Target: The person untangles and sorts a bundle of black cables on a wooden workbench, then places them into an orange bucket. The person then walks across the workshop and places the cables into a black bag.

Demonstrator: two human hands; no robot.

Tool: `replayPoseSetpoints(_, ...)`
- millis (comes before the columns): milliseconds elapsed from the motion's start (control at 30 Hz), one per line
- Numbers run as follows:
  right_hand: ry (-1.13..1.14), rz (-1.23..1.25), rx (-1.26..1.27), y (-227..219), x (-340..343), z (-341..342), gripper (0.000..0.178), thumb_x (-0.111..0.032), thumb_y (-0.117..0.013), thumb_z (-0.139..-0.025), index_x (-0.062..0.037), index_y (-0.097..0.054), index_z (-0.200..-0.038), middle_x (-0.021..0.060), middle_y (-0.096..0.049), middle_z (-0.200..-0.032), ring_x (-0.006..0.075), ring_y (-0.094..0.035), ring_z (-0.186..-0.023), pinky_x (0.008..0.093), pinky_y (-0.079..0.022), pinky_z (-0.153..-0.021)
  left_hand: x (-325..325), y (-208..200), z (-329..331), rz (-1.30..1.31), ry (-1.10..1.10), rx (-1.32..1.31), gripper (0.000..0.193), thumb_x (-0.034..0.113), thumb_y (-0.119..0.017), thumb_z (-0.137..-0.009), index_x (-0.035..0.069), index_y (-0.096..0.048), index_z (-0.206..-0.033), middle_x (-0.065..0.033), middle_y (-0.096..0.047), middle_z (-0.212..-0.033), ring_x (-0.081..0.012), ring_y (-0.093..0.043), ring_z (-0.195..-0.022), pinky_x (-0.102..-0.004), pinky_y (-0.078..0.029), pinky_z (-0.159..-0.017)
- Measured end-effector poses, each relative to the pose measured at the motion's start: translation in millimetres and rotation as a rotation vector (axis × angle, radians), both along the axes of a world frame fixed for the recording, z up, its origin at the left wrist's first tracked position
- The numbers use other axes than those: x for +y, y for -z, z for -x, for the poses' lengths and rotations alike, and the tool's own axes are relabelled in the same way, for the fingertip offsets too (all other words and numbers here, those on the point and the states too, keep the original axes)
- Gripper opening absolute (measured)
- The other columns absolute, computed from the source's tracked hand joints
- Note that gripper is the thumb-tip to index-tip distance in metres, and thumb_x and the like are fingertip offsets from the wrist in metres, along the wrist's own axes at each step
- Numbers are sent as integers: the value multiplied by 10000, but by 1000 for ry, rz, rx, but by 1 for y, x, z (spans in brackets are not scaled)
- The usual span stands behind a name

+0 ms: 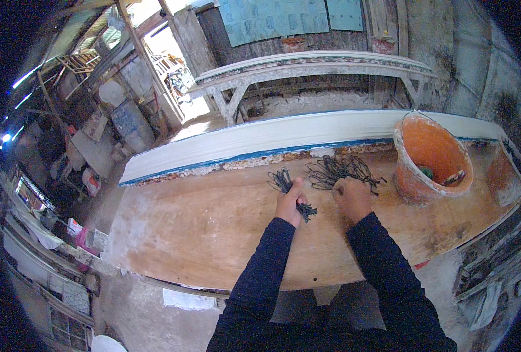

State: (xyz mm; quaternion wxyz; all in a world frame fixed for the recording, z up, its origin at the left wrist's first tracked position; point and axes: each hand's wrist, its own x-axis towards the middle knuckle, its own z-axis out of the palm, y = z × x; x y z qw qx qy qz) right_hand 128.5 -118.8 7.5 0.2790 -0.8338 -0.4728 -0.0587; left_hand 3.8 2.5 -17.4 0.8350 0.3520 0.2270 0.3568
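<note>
My left hand (290,202) is closed around a bundle of dark wire loops (281,180); its looped ends stick out above the fist and its gathered ends below. Just to the right, a spread pile of similar dark wire loops (343,168) lies on the wooden tabletop (213,223). My right hand (352,198) is at the near edge of this pile, its fingers curled and pinched together. What those fingers hold, if anything, is hidden by the hand.
An orange bucket (411,164) smeared with white stands right of the pile, with some small items inside. Along the table's far side runs a long white moulding (260,141) with a blue edge. Farther back is a long white-stained bench (313,67). Another whitish-orange container (505,176) sits at the right end.
</note>
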Motion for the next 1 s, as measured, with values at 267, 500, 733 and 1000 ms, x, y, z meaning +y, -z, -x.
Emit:
replayPoseSetpoints(267,-218,-235,162,-11,3,17,73,-173,-628,-722,-103,-617,-737,42,-609,-647,222,-592,-630,372,-395,-670,-2,6,-4,-61,110,77,306,378,-672,-761,95,-561,-801,40,-389,-620,-77,-369,-530,-231,-323,-482)
replayPoseSetpoints(500,-390,-169,87,-14,1,32,75,-174,-636,-732,-101,-621,-741,33,-604,-643,187,-567,-591,326,-371,-639,-3,3,-1,-90,22,149,315,444,-568,-819,133,-517,-813,40,-391,-630,-89,-380,-566,-233,-330,-518)
replayPoseSetpoints(733,-524,-245,343,-7,3,27,70,-112,-651,-729,-55,-631,-764,57,-614,-672,126,-563,-572,276,-437,-529,-3,5,-6,-19,-22,94,376,495,-493,-838,128,-442,-770,15,-420,-668,-115,-408,-592,-281,-374,-508)
replayPoseSetpoints(1000,-421,-137,411,-7,5,25,113,-134,-669,-726,-47,-635,-789,67,-622,-692,148,-562,-587,288,-432,-540,-6,-4,1,-49,54,11,400,518,-462,-845,142,-386,-731,29,-324,-574,-112,-364,-531,-264,-339,-485)
